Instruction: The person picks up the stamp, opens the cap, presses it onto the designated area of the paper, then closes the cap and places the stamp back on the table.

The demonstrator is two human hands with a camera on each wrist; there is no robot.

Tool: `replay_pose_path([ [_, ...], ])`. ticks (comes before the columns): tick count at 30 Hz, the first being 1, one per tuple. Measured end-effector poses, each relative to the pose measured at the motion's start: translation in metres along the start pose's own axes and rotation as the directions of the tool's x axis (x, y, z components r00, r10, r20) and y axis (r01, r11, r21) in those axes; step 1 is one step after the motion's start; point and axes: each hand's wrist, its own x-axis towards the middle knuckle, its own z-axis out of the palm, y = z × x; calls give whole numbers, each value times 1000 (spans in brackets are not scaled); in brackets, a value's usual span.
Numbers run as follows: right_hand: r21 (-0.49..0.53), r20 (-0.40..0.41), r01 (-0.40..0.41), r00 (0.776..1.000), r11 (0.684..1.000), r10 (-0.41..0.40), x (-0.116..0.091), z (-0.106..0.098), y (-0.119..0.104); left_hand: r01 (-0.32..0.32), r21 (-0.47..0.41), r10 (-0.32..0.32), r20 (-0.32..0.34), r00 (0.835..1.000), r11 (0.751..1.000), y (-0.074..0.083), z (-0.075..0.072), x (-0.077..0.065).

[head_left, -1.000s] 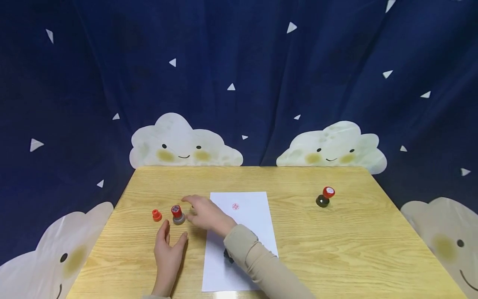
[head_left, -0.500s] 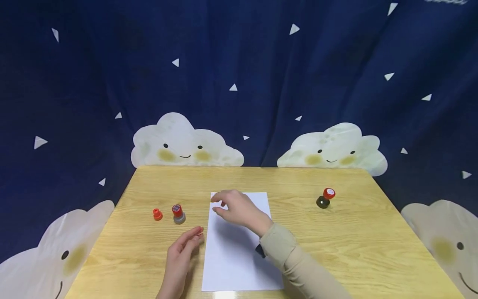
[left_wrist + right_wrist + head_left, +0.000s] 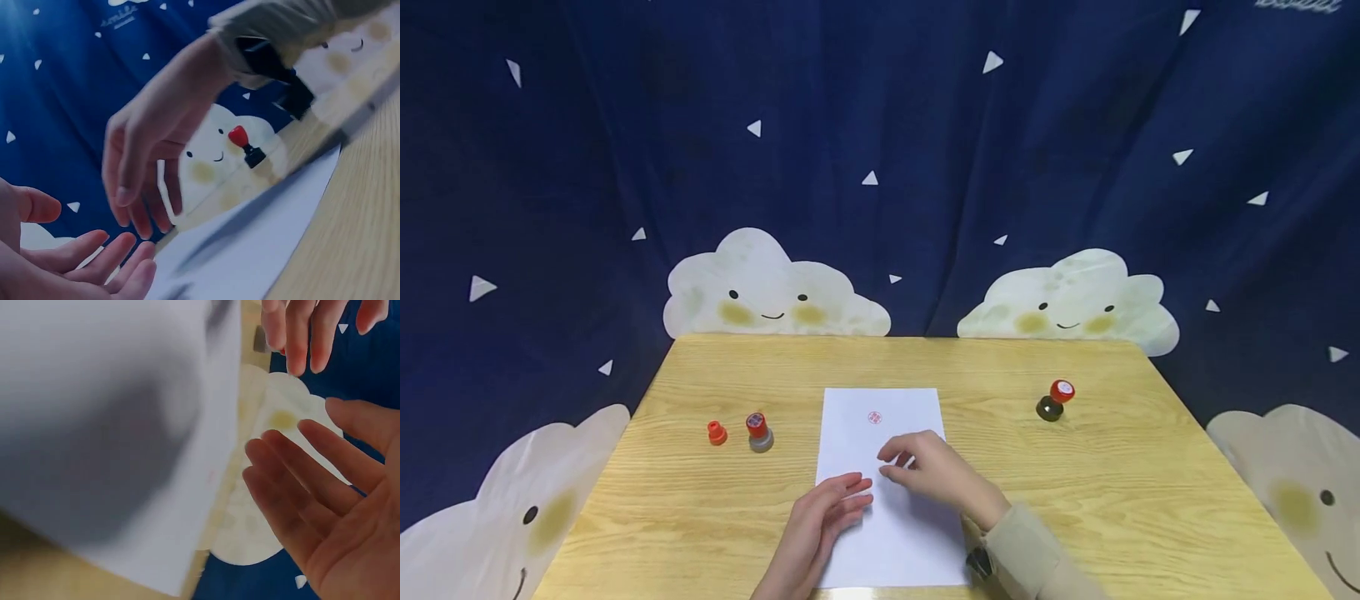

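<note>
Both hands hover over a white sheet of paper (image 3: 887, 550) that bears one round red stamp mark (image 3: 875, 417) near its far edge. My left hand (image 3: 823, 521) is over the sheet's left side, fingers loosely extended and holding nothing. To its right, my right hand (image 3: 936, 471) hangs above the middle of the paper with relaxed, bent fingers and an empty palm, as the right wrist view shows. On the left of the table stands a red stamp with a grey base (image 3: 759, 432), beside a small red cap (image 3: 717, 432).
A stamp with a red knob and black base (image 3: 1055, 401) stands at the right of the wooden table (image 3: 1112, 500). Behind the table hangs a dark blue curtain (image 3: 910, 125) with white clouds and triangles.
My right hand has drawn back from beside the grey-based stamp, moving right and nearer over the paper. My left hand has moved right onto the sheet's side. The stamps and cap stay put.
</note>
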Motion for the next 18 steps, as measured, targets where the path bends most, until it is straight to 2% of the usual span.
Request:
replay_pose_path([
  [4, 28, 71, -54, 996, 998, 52, -21, 8, 12, 55, -33, -53, 66, 996, 998, -9, -1, 2],
  [9, 16, 142, -80, 987, 997, 77, -42, 12, 21, 61, -45, -57, 84, 995, 997, -19, 1, 5],
  [18, 52, 129, -67, 990, 996, 60, -59, 13, 27, 68, -65, -61, 104, 993, 996, -28, 11, 6],
])
